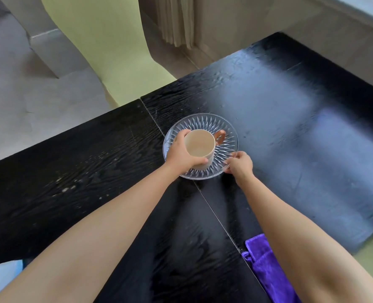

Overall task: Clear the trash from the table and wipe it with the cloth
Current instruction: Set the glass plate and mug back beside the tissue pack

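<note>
Table (93,160) holds plate (207,123), seemingly pinched by right hand (240,165); left hand (179,154) grips cup (199,144).

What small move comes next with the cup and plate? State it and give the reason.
Probably lift the glass plate and cup together off the table. The left hand grips the cup, which stands on the plate; the right hand pinches the plate's near rim; the purple cloth lies unheld nearby, so wiping waits on clearing.

Grey tiled floor (17,88), pale green chair (107,40), beige curtain (174,20) behind; daylight glare across black wood-grain table (72,171).
</note>
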### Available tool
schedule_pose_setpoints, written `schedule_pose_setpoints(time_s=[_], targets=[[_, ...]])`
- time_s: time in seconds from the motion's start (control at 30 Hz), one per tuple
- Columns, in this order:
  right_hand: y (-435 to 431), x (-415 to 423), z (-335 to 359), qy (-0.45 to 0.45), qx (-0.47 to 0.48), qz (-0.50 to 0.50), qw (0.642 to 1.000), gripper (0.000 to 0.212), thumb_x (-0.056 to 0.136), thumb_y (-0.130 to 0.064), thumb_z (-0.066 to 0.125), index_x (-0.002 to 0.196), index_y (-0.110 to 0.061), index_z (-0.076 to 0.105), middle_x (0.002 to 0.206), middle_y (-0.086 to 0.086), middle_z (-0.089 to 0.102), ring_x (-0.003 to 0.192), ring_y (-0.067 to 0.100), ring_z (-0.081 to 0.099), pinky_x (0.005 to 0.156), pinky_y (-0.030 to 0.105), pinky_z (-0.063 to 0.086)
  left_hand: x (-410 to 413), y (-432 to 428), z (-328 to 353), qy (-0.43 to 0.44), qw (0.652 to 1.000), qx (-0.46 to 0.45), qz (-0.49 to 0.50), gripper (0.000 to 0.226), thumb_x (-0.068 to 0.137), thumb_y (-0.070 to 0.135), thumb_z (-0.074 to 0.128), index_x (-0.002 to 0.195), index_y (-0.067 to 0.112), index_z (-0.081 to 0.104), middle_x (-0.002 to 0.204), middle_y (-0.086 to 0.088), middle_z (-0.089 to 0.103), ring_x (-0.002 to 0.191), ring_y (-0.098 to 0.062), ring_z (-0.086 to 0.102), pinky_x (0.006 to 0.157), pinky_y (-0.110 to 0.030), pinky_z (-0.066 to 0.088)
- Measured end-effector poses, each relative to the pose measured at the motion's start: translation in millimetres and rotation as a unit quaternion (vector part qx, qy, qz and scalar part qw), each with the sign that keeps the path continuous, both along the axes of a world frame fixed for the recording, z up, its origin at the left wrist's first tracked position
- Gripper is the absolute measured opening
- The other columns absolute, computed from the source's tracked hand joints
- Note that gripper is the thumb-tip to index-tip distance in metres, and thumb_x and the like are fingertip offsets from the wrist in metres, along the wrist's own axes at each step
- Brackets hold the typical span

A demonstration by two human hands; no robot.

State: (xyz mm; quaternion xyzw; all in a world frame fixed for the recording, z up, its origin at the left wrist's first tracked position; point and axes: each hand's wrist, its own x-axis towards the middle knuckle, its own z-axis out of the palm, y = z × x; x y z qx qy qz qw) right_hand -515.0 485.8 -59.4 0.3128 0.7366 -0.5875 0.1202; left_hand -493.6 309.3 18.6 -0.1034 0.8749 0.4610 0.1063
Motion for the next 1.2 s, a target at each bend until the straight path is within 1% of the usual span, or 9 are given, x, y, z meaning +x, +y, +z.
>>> schedule_pose_setpoints(time_s=[0.07,0.2,0.3,0.5,0.67,0.83,0.97,1.03,1.2], targets=[[-5,6,8,0.014,0.003,0.006,1.0,0.022,0.076,0.004,0.052,0.077,-0.018,0.051,0.087,0.009,0.059,0.064,0.022,0.058,0.066,0.04,0.058,10,-11,8,0.005,1.0,0.004,0.013,0.092,0.056,0.027,0.087,0.133,0.026,0.035,0.131,0.0,0.047,0.115,-0.021,0.047,0.097,-0.04,0.044],[-24,19,29,0.04,-0.018,0.026,0.999,0.022,0.077,0.006,0.057,0.093,-0.009,0.054,0.092,0.012,0.058,0.059,0.019,0.056,0.045,0.026,0.05,34,-35,27,0.016,0.999,0.01,0.031,0.09,0.057,0.028,0.087,0.132,0.027,0.036,0.13,0.001,0.047,0.115,-0.02,0.048,0.095,-0.04,0.046],[-49,32,46,0.05,-0.021,0.05,0.997,0.024,0.077,0.007,0.056,0.097,-0.008,0.054,0.094,0.013,0.057,0.056,0.018,0.055,0.036,0.019,0.048,53,-59,45,0.032,0.998,0.013,0.047,0.09,0.058,0.026,0.087,0.132,0.026,0.036,0.13,0.0,0.048,0.115,-0.02,0.048,0.096,-0.04,0.046],[-111,62,71,0.068,-0.004,0.128,0.989,0.025,0.077,0.005,0.053,0.097,-0.01,0.056,0.107,0.022,0.064,0.072,0.025,0.06,0.04,0.018,0.052,103,-122,77,0.057,0.992,0.03,0.108,0.092,0.057,0.027,0.087,0.132,0.028,0.035,0.13,0.002,0.045,0.117,-0.02,0.047,0.098,-0.043,0.046],[-176,106,78,0.07,-0.039,0.17,0.982,0.022,0.08,0.007,0.052,0.098,-0.005,0.056,0.093,0.019,0.063,0.059,0.018,0.059,0.041,0.018,0.052,172,-179,99,0.066,0.981,0.061,0.173,0.087,0.06,0.021,0.085,0.131,0.029,0.036,0.131,0.002,0.045,0.117,-0.018,0.045,0.098,-0.043,0.045],[-239,165,62,0.039,-0.067,0.207,0.975,0.018,0.08,0.009,0.051,0.089,-0.006,0.055,0.083,0.016,0.061,0.058,0.021,0.057,0.051,0.029,0.052,263,-240,109,0.071,0.961,0.101,0.246,0.084,0.059,0.015,0.085,0.128,0.03,0.041,0.125,0.005,0.048,0.115,-0.016,0.047,0.096,-0.04,0.046],[-281,218,41,-0.002,-0.086,0.23,0.969,0.019,0.083,0.009,0.048,0.082,-0.009,0.054,0.077,0.011,0.06,0.062,0.02,0.059,0.045,0.023,0.053,339,-290,106,0.066,0.945,0.11,0.3,0.081,0.057,0.017,0.086,0.125,0.031,0.045,0.118,0.01,0.051,0.109,-0.013,0.05,0.088,-0.03,0.044],[-297,238,30,-0.016,-0.091,0.23,0.969,0.019,0.082,0.01,0.048,0.083,-0.007,0.055,0.077,0.011,0.06,0.063,0.021,0.058,0.042,0.021,0.052,372,-316,103,0.061,0.936,0.117,0.325,0.085,0.048,0.026,0.087,0.122,0.033,0.046,0.118,0.011,0.052,0.111,-0.013,0.051,0.09,-0.033,0.047],[-315,263,17,-0.046,-0.103,0.203,0.973,0.025,0.085,0.01,0.045,0.076,-0.012,0.052,0.07,0.007,0.059,0.055,0.014,0.057,0.04,0.019,0.049,433,-365,94,0.059,0.921,0.125,0.363,0.077,0.054,0.015,0.086,0.119,0.036,0.049,0.115,0.013,0.055,0.112,-0.013,0.052,0.09,-0.032,0.049]])
